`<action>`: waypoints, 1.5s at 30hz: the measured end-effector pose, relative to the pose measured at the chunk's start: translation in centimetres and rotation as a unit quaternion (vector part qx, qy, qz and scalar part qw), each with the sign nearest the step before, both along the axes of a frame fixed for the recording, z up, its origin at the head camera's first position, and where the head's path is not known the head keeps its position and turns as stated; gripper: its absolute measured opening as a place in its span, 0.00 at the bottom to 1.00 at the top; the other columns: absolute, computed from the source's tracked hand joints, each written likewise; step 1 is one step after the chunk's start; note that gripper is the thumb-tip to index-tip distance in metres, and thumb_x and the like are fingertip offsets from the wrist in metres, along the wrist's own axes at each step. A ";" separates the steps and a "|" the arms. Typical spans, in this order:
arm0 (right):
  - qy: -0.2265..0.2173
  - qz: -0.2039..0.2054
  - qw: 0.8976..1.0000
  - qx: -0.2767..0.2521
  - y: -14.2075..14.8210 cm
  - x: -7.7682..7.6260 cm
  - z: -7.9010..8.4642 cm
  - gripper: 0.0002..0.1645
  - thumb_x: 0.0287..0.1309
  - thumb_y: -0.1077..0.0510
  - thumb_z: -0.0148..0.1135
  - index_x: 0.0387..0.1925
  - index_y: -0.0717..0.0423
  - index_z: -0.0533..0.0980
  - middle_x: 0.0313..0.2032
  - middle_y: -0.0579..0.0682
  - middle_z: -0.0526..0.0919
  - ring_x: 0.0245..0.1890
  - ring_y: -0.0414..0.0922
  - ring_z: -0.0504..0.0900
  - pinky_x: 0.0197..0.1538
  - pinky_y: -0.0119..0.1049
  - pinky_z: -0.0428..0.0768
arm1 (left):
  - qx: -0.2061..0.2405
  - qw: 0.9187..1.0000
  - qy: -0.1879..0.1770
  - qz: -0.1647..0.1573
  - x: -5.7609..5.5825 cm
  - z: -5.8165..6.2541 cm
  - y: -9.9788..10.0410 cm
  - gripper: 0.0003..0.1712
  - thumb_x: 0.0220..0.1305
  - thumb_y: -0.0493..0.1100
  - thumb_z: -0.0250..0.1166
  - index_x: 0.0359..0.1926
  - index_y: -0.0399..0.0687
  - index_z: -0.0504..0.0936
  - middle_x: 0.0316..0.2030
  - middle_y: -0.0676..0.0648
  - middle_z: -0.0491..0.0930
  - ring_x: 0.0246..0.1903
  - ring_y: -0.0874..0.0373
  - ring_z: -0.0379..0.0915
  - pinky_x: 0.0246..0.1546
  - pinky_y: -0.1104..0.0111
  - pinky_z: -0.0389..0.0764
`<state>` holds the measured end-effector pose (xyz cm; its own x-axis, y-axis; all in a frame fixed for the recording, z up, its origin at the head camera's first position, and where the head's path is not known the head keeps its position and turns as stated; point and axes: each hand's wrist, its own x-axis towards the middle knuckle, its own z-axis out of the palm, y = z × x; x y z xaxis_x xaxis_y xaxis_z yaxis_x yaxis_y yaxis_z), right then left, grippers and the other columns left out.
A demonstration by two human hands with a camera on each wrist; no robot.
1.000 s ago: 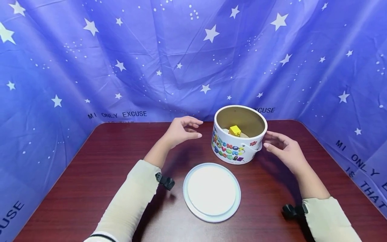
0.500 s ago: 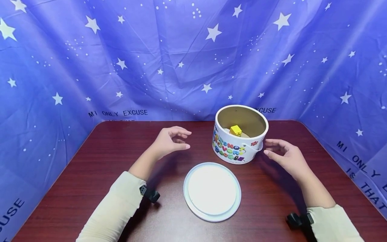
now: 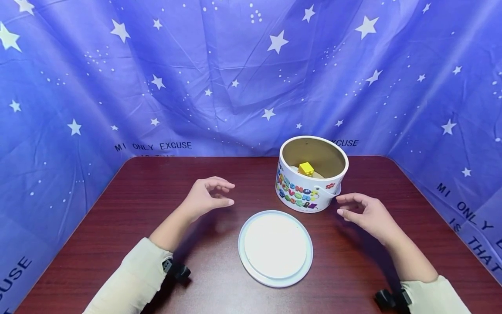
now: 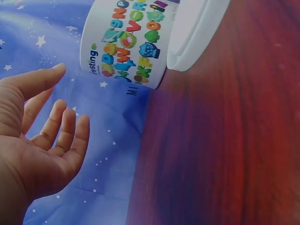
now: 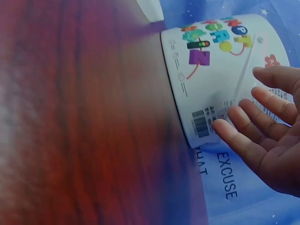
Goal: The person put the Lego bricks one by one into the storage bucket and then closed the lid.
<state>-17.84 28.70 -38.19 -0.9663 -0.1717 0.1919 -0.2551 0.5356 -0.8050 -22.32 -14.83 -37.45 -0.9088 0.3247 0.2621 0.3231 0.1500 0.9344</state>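
Observation:
A round white bucket (image 3: 292, 194) printed with colourful letters stands at the back right of the table, its top uncovered and its thin handle (image 3: 328, 192) hanging down the side. Inside it lies a yellow block (image 3: 306, 169). In front of the bucket a round white lid (image 3: 275, 248) lies flat on the table. My left hand (image 3: 205, 198) hovers left of the lid, fingers loosely bent and holding nothing. Just right of the bucket is my right hand (image 3: 366, 214), relaxed and with nothing in it; the right wrist view shows its fingers near the barcode side.
The dark red wooden table (image 3: 129, 209) reaches back to a blue curtain (image 3: 235, 65) with white stars, which also hangs along both sides. Black straps with small devices sit on the left wrist (image 3: 177, 270) and the right wrist (image 3: 392, 300).
My left hand has drawn back from the bucket, leftward and nearer to me. My right hand has come a little nearer to me. Bucket and lid have stayed in place.

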 end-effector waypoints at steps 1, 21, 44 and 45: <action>-0.006 0.006 1.000 0.002 -0.1 0.1 0.0 0.22 0.56 0.65 0.68 0.51 0.70 0.76 0.38 0.59 0.85 0.32 0.40 0.84 0.32 0.38 0.84 | -0.001 1.000 -0.003 0.002 0.2 -0.1 -0.1 0.23 0.44 0.28 0.77 0.46 0.33 0.84 0.46 0.36 0.80 0.45 0.42 0.76 0.50 0.48 0.78; -0.164 0.101 0.978 -0.083 -3.3 2.0 -1.6 0.29 0.55 0.65 0.68 0.55 0.77 0.69 0.47 0.69 0.78 0.39 0.49 0.83 0.35 0.43 0.85 | -0.045 0.980 -0.167 -0.093 3.7 -3.0 0.0 0.30 0.48 0.30 0.75 0.55 0.29 0.79 0.51 0.31 0.77 0.43 0.44 0.81 0.34 0.58 0.85; -0.245 0.101 0.954 -0.140 -6.6 2.3 -2.8 0.37 0.44 0.74 0.69 0.57 0.82 0.66 0.35 0.58 0.79 0.31 0.45 0.82 0.35 0.43 0.85 | -0.036 0.971 -0.203 -0.121 4.9 -4.5 1.2 0.39 0.47 0.25 0.73 0.63 0.27 0.70 0.53 0.35 0.79 0.49 0.49 0.78 0.39 0.66 0.83; -0.246 0.098 0.955 -0.137 -6.8 2.3 -2.8 0.36 0.44 0.74 0.70 0.56 0.82 0.67 0.34 0.57 0.79 0.30 0.45 0.81 0.35 0.42 0.85 | -0.037 0.972 -0.201 -0.119 5.0 -4.5 1.3 0.39 0.47 0.25 0.73 0.62 0.27 0.71 0.52 0.36 0.79 0.48 0.50 0.78 0.38 0.66 0.83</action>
